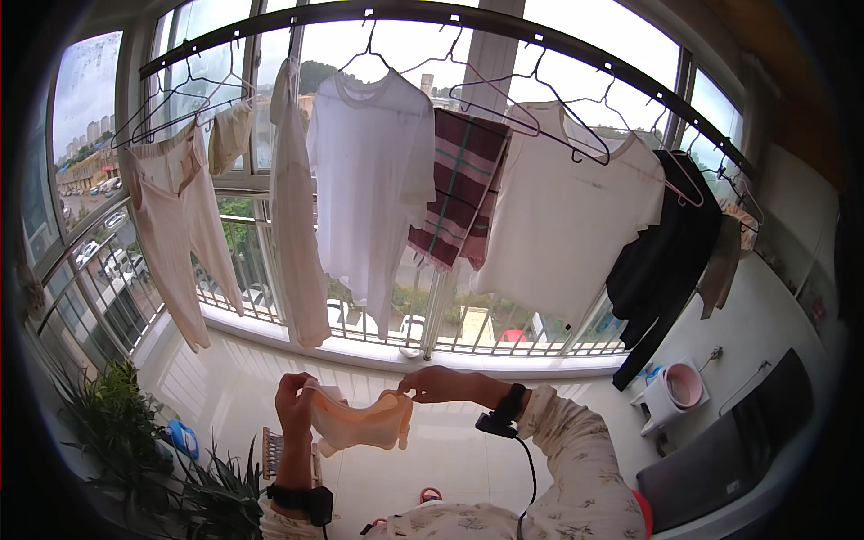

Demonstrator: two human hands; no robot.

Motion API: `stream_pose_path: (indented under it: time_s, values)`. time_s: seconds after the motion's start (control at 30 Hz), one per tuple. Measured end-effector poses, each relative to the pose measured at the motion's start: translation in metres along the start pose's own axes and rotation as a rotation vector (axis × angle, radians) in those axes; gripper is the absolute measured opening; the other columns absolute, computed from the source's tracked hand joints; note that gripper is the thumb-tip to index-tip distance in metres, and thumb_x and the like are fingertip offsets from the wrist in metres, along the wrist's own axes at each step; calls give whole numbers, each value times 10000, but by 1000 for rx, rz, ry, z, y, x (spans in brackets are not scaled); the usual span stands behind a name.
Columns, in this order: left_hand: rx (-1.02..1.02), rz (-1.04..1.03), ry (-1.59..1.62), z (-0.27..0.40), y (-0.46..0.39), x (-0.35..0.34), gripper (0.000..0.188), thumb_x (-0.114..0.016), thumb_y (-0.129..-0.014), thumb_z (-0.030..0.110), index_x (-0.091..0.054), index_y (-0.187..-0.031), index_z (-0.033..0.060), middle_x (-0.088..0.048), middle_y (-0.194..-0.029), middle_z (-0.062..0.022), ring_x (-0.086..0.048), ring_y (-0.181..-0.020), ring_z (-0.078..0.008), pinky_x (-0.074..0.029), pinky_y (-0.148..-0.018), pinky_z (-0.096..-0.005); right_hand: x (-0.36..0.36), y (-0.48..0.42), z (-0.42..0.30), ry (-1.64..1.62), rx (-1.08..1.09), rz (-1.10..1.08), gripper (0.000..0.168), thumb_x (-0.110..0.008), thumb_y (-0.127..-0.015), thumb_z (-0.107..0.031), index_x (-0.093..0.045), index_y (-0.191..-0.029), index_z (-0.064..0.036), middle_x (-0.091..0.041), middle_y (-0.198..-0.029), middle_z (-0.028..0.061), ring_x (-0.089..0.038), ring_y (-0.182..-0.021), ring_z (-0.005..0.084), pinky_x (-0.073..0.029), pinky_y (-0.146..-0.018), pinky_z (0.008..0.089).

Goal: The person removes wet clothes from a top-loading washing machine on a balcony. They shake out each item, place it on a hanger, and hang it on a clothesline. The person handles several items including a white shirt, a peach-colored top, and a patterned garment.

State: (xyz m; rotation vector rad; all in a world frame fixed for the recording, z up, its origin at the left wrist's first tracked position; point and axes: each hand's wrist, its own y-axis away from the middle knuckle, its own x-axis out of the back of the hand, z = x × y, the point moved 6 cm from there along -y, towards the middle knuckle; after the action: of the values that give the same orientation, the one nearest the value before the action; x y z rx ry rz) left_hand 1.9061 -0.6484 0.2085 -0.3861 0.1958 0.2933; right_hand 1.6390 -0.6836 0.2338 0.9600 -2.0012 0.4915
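Observation:
A small peach-coloured cloth garment is stretched between my two hands, below the row of hanging laundry. My left hand grips its left upper corner. My right hand pinches its right upper corner between the fingertips. Above hang a white T-shirt, a plaid fringed cloth, a cream top, light trousers and a black garment, on a dark rail. An unused wire hanger hangs among them.
Potted plants stand at the lower left beside a blue container and a small wooden stool. At the right are a pink basin on a white stool and a dark panel-like object. Windows and a metal railing lie behind the laundry.

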Motion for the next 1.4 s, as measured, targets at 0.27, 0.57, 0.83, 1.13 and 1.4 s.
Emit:
stream_pose_path:
  time_s: [0.27,0.57,0.83,1.13,1.4]
  values:
    - [-154,-41,-476,-5,-5,-34,52,-616,-788,33,-565,-792,42,-557,-753,-35,-568,-664,-136,-461,-570,-241,338,99,-91,953,163,1332,224,-641,-762,-59,-577,-977,-57,-598,-1024,106,-582,-944,291,-478,-787,370]
    - [-6,-107,-455,-63,-21,-108,52,-600,-762,31,-572,-805,31,-593,-691,-60,-584,-633,-151,-479,-612,-272,528,136,1,815,-599,1162,375,-669,-797,-211,-565,-1107,-27,-671,-872,143,-664,-813,223,-520,-711,338]
    - [-113,-354,-673,-18,-49,-235,132,-645,-691,129,-599,-751,20,-601,-667,-110,-589,-614,-217,-474,-601,-323,526,115,39,-72,-68,1168,157,-551,-882,-107,-640,-911,18,-535,-567,2,-428,-434,35,-334,-402,185]
    - [-166,-259,-718,-50,-70,-278,115,-658,-715,107,-584,-755,27,-603,-660,-85,-590,-603,-201,-471,-586,-314,429,179,51,-186,128,1382,161,-564,-890,-136,-626,-976,-15,-510,-559,-14,-429,-463,29,-297,-409,188]
    - [238,-280,-235,-109,-89,-299,93,-617,-740,55,-573,-818,26,-571,-737,-20,-536,-678,-95,-451,-624,-264,200,226,172,-803,-417,989,376,-586,-853,-79,-491,-1212,-17,-498,-620,-9,-370,-476,28,-271,-415,179]
